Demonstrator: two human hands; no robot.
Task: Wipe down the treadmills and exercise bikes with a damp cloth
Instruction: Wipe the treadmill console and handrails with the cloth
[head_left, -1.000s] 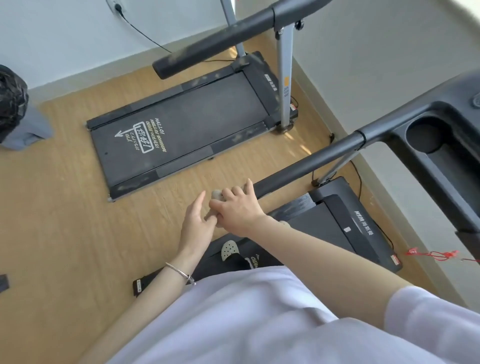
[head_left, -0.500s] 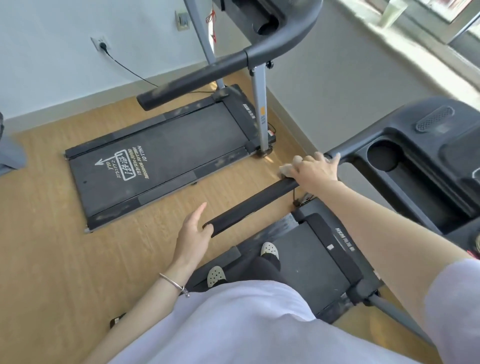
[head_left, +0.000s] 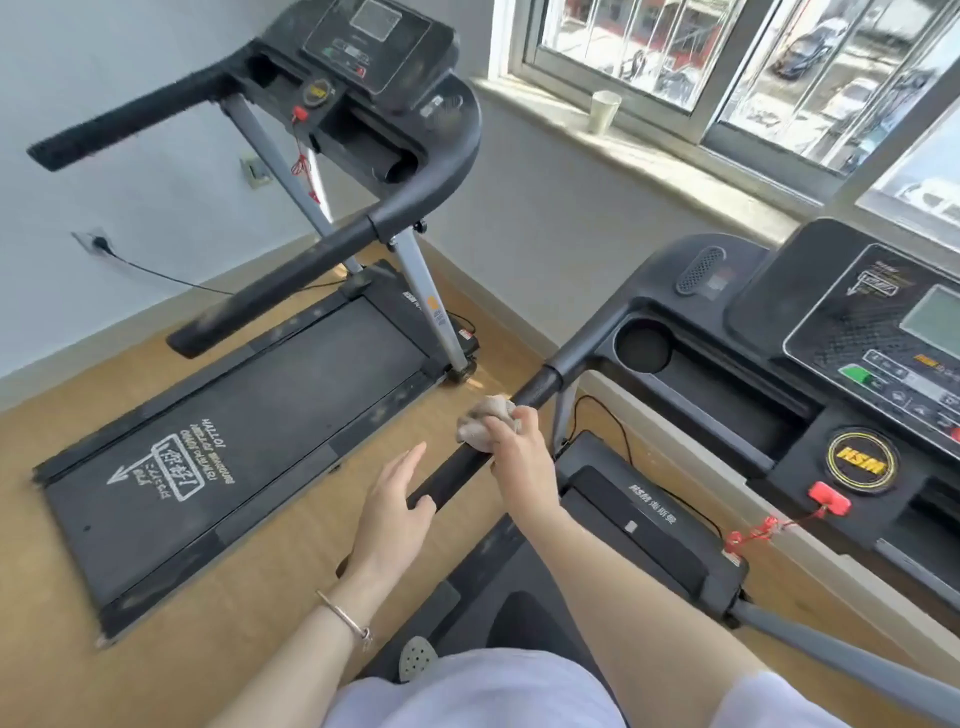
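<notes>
To the left of both hands, a second treadmill (head_left: 249, 415) lies on the wooden floor (head_left: 260, 623), well apart from the left hand, and its dark belt shows a white arrow and white letters. The left hand (head_left: 389, 514) comes next: the forearm rises from the lower edge of the view and a thin bracelet (head_left: 345, 616) sits on the wrist. Its fingers are straight and close together, pointing away from the person, and they grasp nothing; only the thumb lies against the near end of the handrail (head_left: 457, 473). This black handrail belongs to the near treadmill (head_left: 639, 525) and runs slanted between the two hands, up and away toward the right. A little farther along it, just beyond the left fingertips, the beige cloth (head_left: 485, 421) is bunched on top of the rail. The right hand (head_left: 519, 452) holds the cloth there, fingers curled over it and over the rail, with the knuckles up; the bare right forearm reaches in from the lower right and the wrist is bent slightly down. To the right of this hand are the round cup holder (head_left: 642, 345), then the console (head_left: 857, 364) with its grey screen and a red safety key (head_left: 829, 501). Far above the right hand, a paper cup (head_left: 603, 110) stands on the window sill (head_left: 675, 156).
</notes>
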